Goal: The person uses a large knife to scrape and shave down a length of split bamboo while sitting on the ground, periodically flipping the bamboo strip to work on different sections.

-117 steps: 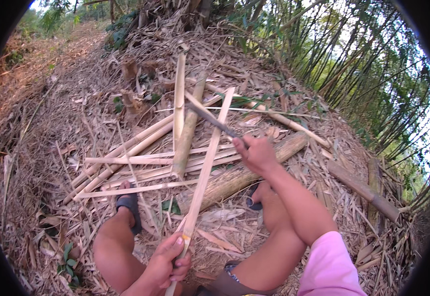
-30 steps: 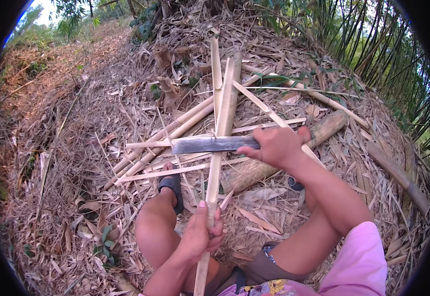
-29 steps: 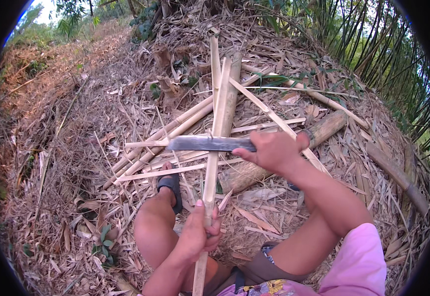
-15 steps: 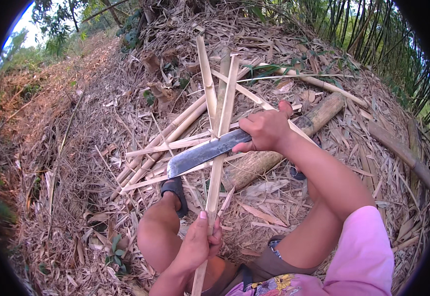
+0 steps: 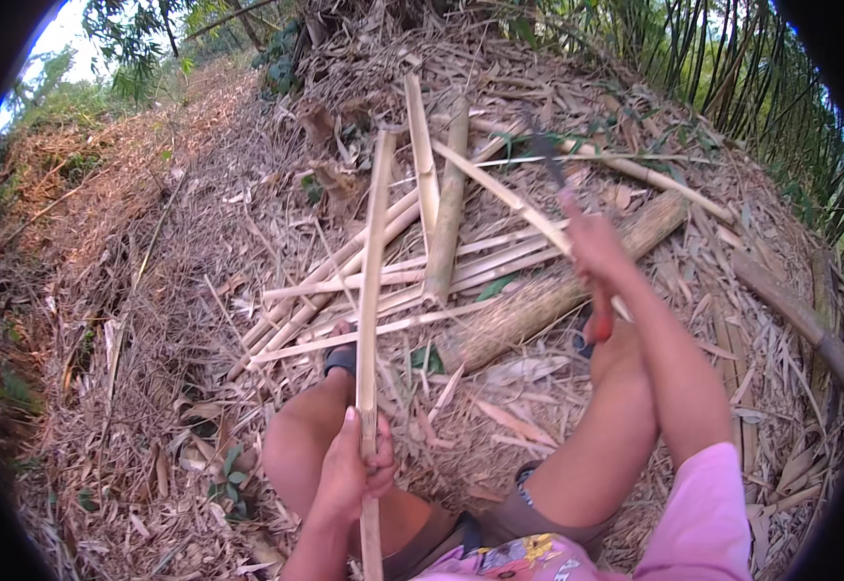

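Observation:
My left hand (image 5: 354,467) is closed around the lower part of a long split bamboo strip (image 5: 371,281), which stands nearly upright with its pale inner face showing. Farther right, my right hand (image 5: 598,248) grips a machete (image 5: 545,147) by its handle, whose reddish end sticks out below the fist. The dark blade points up and away, apart from the strip and smeared by motion. Beyond the hands lie several split bamboo pieces (image 5: 424,160) and a short round bamboo length (image 5: 449,208). A thick log (image 5: 519,324) lies slantwise below my right hand.
Thin bamboo poles (image 5: 344,261) lie crossed at the middle left. Another pole (image 5: 799,320) rests at the right. Dry leaves and chips cover the sloping ground. Tree stumps (image 5: 339,189) stand beyond, and bamboo stems (image 5: 732,68) rise at the far right. My bent legs frame the near ground.
The machete has lifted off the strip and swung up and to the right, its blade turning from leftward to pointing away. My left hand and the strip have shifted left.

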Action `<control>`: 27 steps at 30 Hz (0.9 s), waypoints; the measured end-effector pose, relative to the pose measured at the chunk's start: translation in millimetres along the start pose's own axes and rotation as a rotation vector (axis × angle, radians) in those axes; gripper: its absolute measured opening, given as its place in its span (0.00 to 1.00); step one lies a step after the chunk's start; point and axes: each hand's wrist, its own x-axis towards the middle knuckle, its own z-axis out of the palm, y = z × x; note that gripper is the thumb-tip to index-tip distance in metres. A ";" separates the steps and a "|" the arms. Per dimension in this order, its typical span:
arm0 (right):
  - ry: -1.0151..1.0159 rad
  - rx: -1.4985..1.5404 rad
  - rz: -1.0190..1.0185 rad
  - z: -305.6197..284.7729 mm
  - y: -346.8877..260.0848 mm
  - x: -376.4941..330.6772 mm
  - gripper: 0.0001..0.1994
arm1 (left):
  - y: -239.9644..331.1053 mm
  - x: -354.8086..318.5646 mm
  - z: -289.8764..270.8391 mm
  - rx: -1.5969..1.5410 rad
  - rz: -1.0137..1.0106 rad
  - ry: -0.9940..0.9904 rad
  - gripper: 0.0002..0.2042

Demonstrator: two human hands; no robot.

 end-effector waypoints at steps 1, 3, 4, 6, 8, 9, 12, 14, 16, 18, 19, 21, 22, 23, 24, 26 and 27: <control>-0.056 -0.019 -0.080 12.0 -8.6 -14.7 0.42 | 2.0 7.8 0.3 -0.099 -0.001 -0.102 0.25; -0.168 -0.054 -0.204 33.3 -24.7 -37.2 0.39 | 8.2 6.7 14.9 -0.049 0.030 -0.116 0.24; -0.213 -0.088 -0.268 33.1 -33.2 -44.1 0.38 | 11.8 7.8 22.0 -0.022 0.051 -0.132 0.23; -0.179 -0.122 -0.561 40.9 -32.4 -57.5 0.39 | 14.3 11.1 22.0 0.066 0.097 -0.116 0.20; -0.252 -0.219 -0.673 43.0 -47.9 -82.5 0.38 | 15.0 10.9 26.7 0.106 0.181 -0.067 0.17; -0.233 -0.251 -0.771 47.1 -47.8 -90.8 0.38 | 15.9 11.8 29.5 0.093 0.191 -0.059 0.16; -0.143 -0.360 -1.026 65.7 -45.7 -119.6 0.36 | 14.9 12.0 32.3 0.089 0.199 -0.018 0.14; -0.135 -0.434 -1.147 76.1 -46.1 -137.1 0.38 | 13.0 5.3 35.2 0.130 0.195 0.027 0.14; -0.190 -0.525 -1.214 80.7 -45.5 -149.9 0.42 | 10.3 -1.2 41.4 0.200 0.213 0.049 0.15; -0.131 -0.471 -1.297 87.4 -44.8 -153.2 0.41 | 3.4 -6.5 39.0 0.304 0.237 0.073 0.15; -0.105 -0.448 -1.312 90.6 -45.5 -156.0 0.39 | -3.2 -7.8 39.9 0.371 0.317 0.143 0.16; -0.054 -0.461 -1.349 92.1 -47.3 -159.5 0.39 | -12.8 -18.1 39.3 0.433 0.352 0.199 0.16; -0.029 -0.498 -1.371 88.8 -49.5 -161.1 0.40 | -15.8 -23.7 40.5 0.466 0.369 0.226 0.16; -0.003 -0.535 -1.392 86.6 -51.0 -160.6 0.42 | -17.6 -28.4 43.7 0.417 0.348 0.221 0.16; -0.022 -0.521 -1.283 89.9 -53.8 -154.1 0.41 | -24.1 -35.2 42.6 0.429 0.334 0.248 0.16; -0.029 -0.515 -1.055 85.4 -62.8 -125.9 0.41 | -32.8 -42.4 42.0 0.455 0.323 0.267 0.16; -0.003 -0.499 -1.046 85.2 -59.3 -117.6 0.39 | -38.8 -46.2 40.1 0.478 0.310 0.249 0.16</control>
